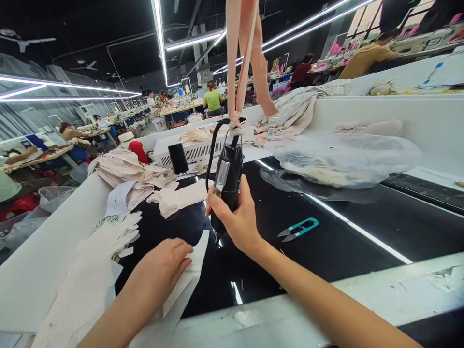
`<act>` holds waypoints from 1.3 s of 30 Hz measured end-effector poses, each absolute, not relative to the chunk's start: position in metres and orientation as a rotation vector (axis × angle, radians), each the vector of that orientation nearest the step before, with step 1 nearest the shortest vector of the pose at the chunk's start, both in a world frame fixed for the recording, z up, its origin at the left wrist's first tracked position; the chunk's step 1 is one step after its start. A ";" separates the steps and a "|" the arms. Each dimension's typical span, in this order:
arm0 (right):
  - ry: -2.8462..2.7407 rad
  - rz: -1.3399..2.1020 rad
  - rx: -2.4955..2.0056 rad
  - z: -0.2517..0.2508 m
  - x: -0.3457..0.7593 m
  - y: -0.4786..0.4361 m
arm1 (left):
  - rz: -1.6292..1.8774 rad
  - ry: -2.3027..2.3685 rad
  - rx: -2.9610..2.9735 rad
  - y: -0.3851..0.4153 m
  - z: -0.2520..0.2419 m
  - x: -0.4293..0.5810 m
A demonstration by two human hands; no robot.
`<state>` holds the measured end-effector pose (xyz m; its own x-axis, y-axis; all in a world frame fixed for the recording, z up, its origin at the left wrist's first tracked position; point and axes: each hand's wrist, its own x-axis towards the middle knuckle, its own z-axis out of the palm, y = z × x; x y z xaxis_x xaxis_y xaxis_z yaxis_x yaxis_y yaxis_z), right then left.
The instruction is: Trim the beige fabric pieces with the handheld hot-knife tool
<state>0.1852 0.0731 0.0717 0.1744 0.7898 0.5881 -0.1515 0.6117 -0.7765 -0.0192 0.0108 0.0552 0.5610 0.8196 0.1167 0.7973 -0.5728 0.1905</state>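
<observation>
My right hand [237, 217] is wrapped round a black hand-held electric tool [228, 176] that hangs by its cord from cloth strips [242, 58] tied overhead. The tool stands upright over the glossy black table [326, 241]. My left hand [163, 270] lies flat, fingers stretched, on a pale cream fabric piece [188, 275] at the table's near left. The tool's lower tip is hidden behind my right hand.
Stacks of cream fabric pieces [119, 232] lie left of my hands. Teal thread snips [299, 228] rest on the black surface to the right. A clear plastic bag [344, 159] of fabric, a phone [178, 158] and a white machine [192, 147] sit further back. Other workers sit at distant tables.
</observation>
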 end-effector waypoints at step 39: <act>-1.189 0.893 -0.541 0.060 0.127 0.069 | 0.078 1.210 2.508 0.048 0.048 -0.025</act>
